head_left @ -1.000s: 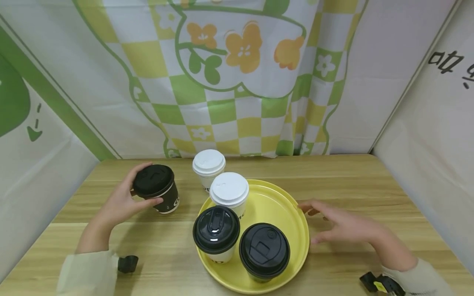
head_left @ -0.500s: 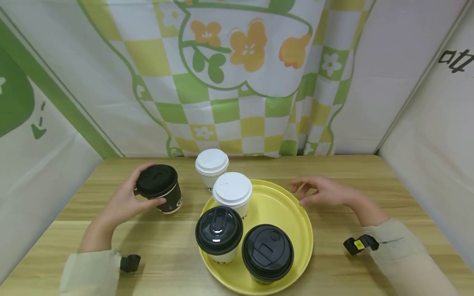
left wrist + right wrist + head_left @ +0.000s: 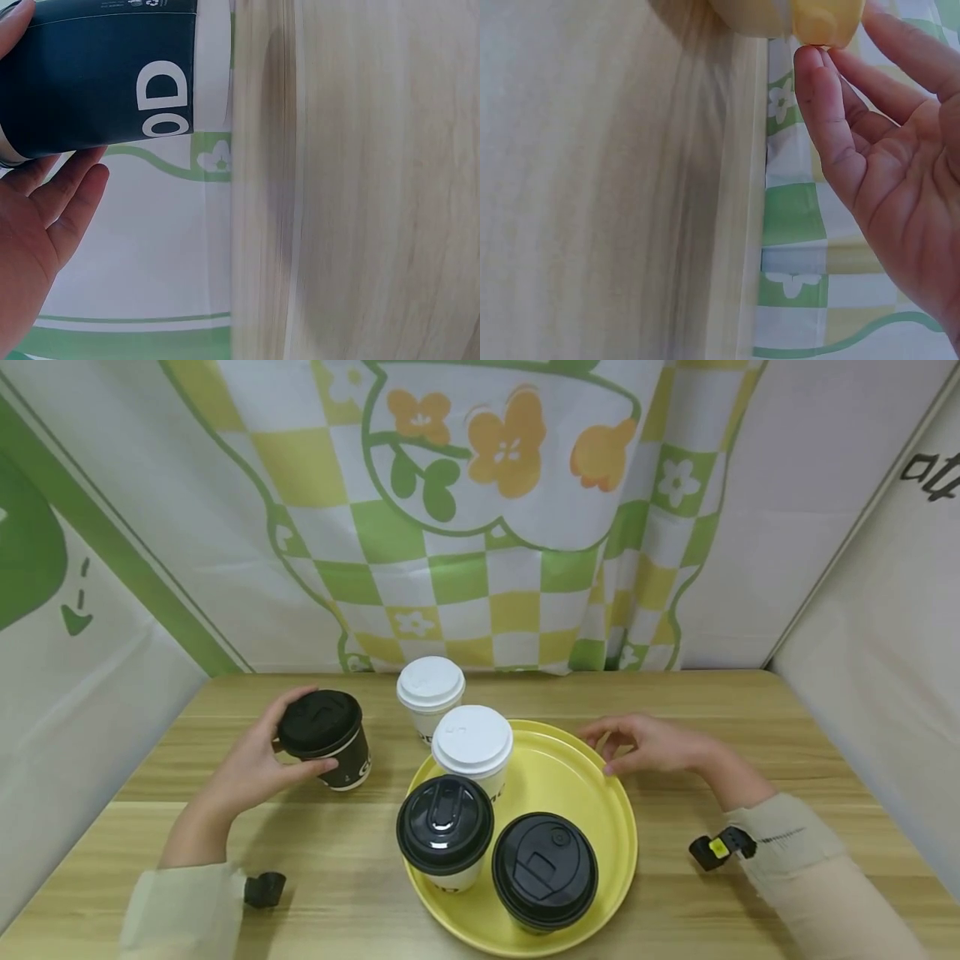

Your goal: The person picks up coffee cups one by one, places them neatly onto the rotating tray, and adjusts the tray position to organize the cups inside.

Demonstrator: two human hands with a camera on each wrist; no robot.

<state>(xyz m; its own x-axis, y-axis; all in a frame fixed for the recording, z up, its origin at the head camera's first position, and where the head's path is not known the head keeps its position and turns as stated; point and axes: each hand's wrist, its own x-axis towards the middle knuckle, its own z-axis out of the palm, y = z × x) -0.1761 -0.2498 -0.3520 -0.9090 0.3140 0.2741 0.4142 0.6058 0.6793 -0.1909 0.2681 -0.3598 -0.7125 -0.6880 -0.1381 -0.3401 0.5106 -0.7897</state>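
At the left of the head view, my left hand [image 3: 251,768] grips a black paper coffee cup [image 3: 348,764] with a black lid, thumb in front and fingers behind. White letters show on that cup [image 3: 97,82] in the left wrist view. My right hand [image 3: 652,745] pinches the rim of a round yellow tray [image 3: 618,827] at its far right, with thumb and bent fingertips. In the right wrist view the tray edge [image 3: 825,22] lies between thumb and fingers. On the tray stand a white-lidded cup [image 3: 472,739] and two black-lidded cups, one glossy [image 3: 446,822], one matte [image 3: 545,868].
Behind the tray, another white-lidded cup [image 3: 431,685] stands on the wooden table [image 3: 337,893], close to the tray's rim. A checked, flowered cloth [image 3: 480,585] hangs at the table's back edge. Pale fabric walls rise on both sides.
My right hand has moved up and inward along the tray's right side, from beside the rim onto it. The left hand keeps its grip on the black cup. The camera view has shifted slightly.
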